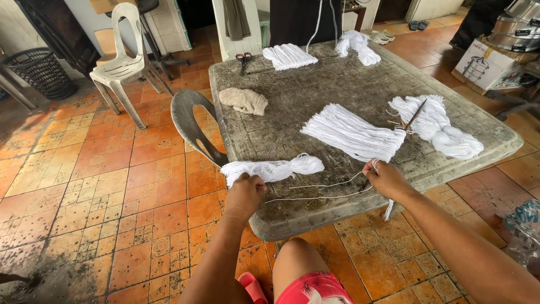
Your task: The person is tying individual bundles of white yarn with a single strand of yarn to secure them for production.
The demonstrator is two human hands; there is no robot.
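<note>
1. Orange tiled floor all round, worn and stained; grey weathered tabletop in the middle.
2. Left hand at the near edge of the tabletop, fingers closed tight on the end of a small white yarn bundle.
3. Bundle lying just beyond that hand, stretching right, with its rounded end toward the middle of the tabletop.
4. Right hand at the near edge further right, fingers pinched together on thin white strands, one loop wound round a fingertip.
5. Strands running in two lines from the right hand back toward the left hand, slightly slack across the tabletop.
6. Larger fan of white yarn just beyond the right hand, nearly touching its fingers.
7. Another white yarn heap to the right, with a thin stick across it.
8. Further back: folded white yarn, a twisted white skein, scissors and a beige cloth.
9. Grey chair against the left edge of the tabletop; white plastic chair and dark basket well apart behind.
</note>
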